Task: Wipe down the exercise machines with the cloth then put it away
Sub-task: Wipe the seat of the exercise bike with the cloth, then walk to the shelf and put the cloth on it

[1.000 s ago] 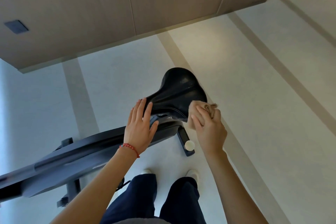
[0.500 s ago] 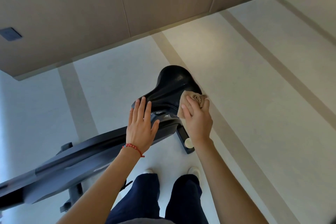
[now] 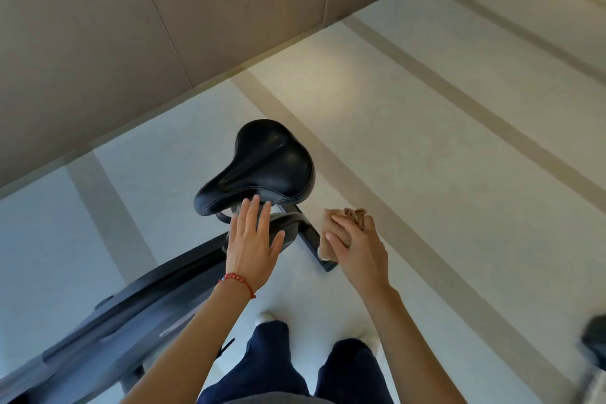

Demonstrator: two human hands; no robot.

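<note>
Down at the left, the dark frame (image 3: 108, 315) of the exercise machine slants up toward its black saddle (image 3: 262, 167), which sits level with its narrow nose pointing left and toward the person. Next along, the left hand (image 3: 252, 246) is spread flat with the fingers splayed and holding nothing, fingertips touching the lower edge of the saddle and palm over the grey housing beneath it; a red bead bracelet (image 3: 237, 280) circles that wrist. Further right, the right hand (image 3: 357, 252) is curled around a bunched tan cloth (image 3: 341, 229), held in the air just beside the seat post and clear of the saddle. No brand, label or writing can be read on the machine or the cloth.
</note>
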